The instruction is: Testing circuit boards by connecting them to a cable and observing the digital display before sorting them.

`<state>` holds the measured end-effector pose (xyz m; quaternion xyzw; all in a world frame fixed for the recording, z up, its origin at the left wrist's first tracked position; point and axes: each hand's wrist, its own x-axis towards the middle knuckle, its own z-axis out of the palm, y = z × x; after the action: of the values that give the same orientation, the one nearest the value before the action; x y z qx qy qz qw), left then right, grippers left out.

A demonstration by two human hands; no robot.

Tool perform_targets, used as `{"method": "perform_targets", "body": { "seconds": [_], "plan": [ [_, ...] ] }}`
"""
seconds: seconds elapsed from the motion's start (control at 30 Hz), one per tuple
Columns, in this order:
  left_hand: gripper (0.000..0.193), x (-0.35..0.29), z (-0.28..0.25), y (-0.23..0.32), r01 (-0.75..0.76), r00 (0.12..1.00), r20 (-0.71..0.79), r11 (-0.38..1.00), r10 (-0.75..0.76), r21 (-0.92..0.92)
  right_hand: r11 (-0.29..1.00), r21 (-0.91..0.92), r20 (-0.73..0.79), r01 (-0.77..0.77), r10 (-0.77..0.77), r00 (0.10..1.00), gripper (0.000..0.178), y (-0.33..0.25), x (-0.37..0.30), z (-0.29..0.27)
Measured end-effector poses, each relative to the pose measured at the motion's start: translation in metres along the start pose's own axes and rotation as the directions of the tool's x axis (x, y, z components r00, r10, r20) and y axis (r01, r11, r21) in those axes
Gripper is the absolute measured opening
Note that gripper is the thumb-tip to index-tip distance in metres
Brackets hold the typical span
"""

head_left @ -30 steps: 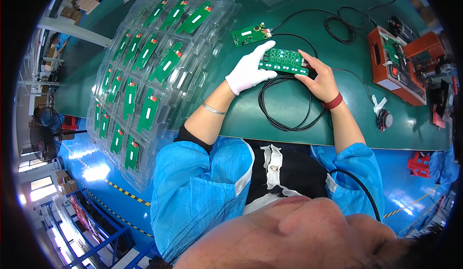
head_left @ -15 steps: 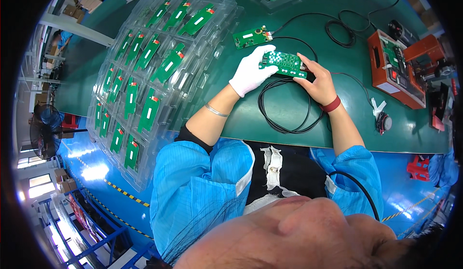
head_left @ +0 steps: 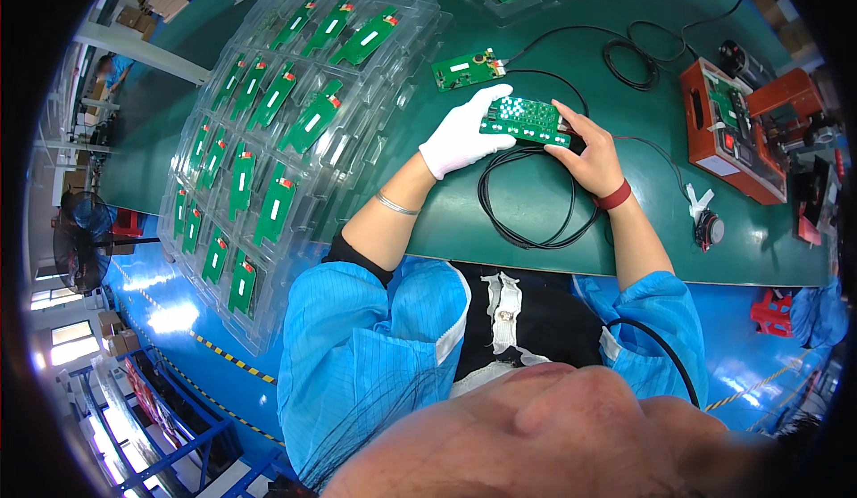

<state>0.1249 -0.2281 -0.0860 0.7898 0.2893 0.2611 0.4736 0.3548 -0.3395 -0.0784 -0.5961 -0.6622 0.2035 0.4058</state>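
Between my two hands is a green circuit board, its face lit with many small bright white spots. My left hand, in a white glove, grips the board's left end with the fingers above and the thumb below. My bare right hand pinches the right end between thumb and fingers. Thin wires run off that right end, partly hidden by the hand. Just beyond the left hand lies another green board, with a black cable plugged into its right side. Under the held board, a coiled black cable rests on the green table.
A clear plastic tray with several green boards fills the left side; a second tray lies at the far edge. To the right stand an orange test box and a small round speaker. More black cable loops behind.
My left hand has shifted slightly left, and its thumb has drawn back from the board's face toward its lower left edge. The right hand and board have barely moved.
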Motion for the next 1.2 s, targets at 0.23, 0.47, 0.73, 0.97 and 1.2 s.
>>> {"method": "perform_targets", "body": {
  "seconds": [0.23, 0.47, 0.73, 0.97, 1.2],
  "plan": [
    [0.079, -0.001, -0.003, 0.0, 0.017, 0.998, 0.053, 1.0, -0.017, -0.003, 1.0, 0.007, 0.004, 0.003, -0.003, 1.0, 0.067, 0.0, 0.0, 0.0],
    [0.079, 0.0, -0.004, 0.004, 0.068, 0.995, 0.08, 0.997, -0.065, -0.025, 1.0, 0.023, -0.006, 0.005, -0.005, 1.0, 0.067, 0.0, 0.0, 0.0],
    [0.075, 0.0, 0.002, -0.004, -0.077, 0.997, -0.009, 0.997, 0.077, 0.028, 1.0, 0.016, 0.007, 0.002, -0.002, 1.0, 0.067, -0.001, 0.0, -0.001],
    [0.069, 0.002, 0.006, 0.005, 0.071, 0.994, -0.084, 0.997, -0.068, 0.03, 0.999, -0.05, 0.008, 0.016, -0.015, 1.0, 0.067, -0.004, 0.0, 0.001],
    [0.071, 0.0, 0.0, 0.019, 0.151, 0.988, 0.015, 0.987, -0.151, -0.059, 1.0, -0.004, 0.003, 0.009, -0.009, 1.0, 0.067, -0.002, 0.0, -0.001]
  ]
}}
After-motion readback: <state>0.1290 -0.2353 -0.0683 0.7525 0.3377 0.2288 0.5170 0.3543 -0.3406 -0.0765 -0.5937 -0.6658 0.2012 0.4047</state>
